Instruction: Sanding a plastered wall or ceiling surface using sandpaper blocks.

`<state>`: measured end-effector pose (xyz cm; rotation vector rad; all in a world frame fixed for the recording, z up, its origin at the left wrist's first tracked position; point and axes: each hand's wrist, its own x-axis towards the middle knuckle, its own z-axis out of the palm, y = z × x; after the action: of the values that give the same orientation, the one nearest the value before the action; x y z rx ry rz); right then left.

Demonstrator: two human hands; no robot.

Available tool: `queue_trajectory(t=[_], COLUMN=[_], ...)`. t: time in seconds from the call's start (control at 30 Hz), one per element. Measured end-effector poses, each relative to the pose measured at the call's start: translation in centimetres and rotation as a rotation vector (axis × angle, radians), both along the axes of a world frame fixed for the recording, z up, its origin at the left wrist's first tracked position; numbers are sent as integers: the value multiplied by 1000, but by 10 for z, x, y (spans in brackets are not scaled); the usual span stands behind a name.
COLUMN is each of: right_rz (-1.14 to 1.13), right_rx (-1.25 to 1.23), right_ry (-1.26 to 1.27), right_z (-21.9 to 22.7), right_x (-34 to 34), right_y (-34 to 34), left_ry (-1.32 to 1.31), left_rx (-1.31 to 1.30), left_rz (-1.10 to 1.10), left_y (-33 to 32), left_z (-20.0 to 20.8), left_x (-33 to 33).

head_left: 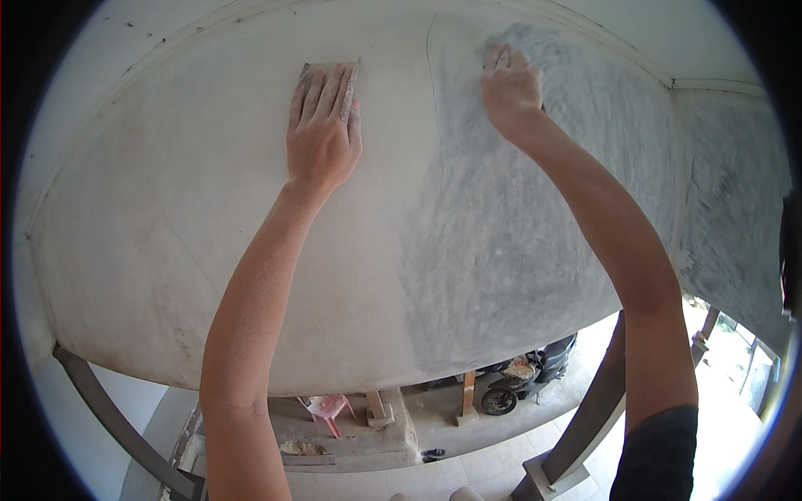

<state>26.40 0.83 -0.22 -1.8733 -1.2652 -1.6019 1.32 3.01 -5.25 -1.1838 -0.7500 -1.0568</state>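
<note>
My left hand (pixel 322 138) lies on the pale upper wall face (pixel 209 209), its fingers stretched over a folded sheet of sandpaper (pixel 349 93). The thumb is at the sheet's edge, and dust coats the fingers. Farther right, my right hand (pixel 514 88) is closed against the grey, smeared part of the same face (pixel 535 217). A small dark edge shows beside its wrist; what its fingers hold is hidden. Both arms reach up and away from me. Between the hands, a thin crack (pixel 430 75) runs down the pale surface.
Below the curved lower edge stand a pink-red plastic chair (pixel 328 409), wooden posts (pixel 468 392) and a motorbike (pixel 535 367). Dark metal bars slant at left (pixel 125 426) and right (pixel 589 426). Pale floor tiles (pixel 434 480) lie far below. A grey side wall (pixel 731 200) adjoins at right.
</note>
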Motion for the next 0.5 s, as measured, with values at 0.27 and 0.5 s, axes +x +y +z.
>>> queue_trajectory(t=[0.27,0.5], right_rz=[107,-33], right_rx=[123,126], right_ry=[-40,-239], right_z=[-11,-29], right_x=[2,-19], right_y=[4,16], left_ry=[-12,13], left_rx=[23,28], left_rz=[8,20], left_y=[1,-5], left_z=[0,-1], left_x=[-4,-9])
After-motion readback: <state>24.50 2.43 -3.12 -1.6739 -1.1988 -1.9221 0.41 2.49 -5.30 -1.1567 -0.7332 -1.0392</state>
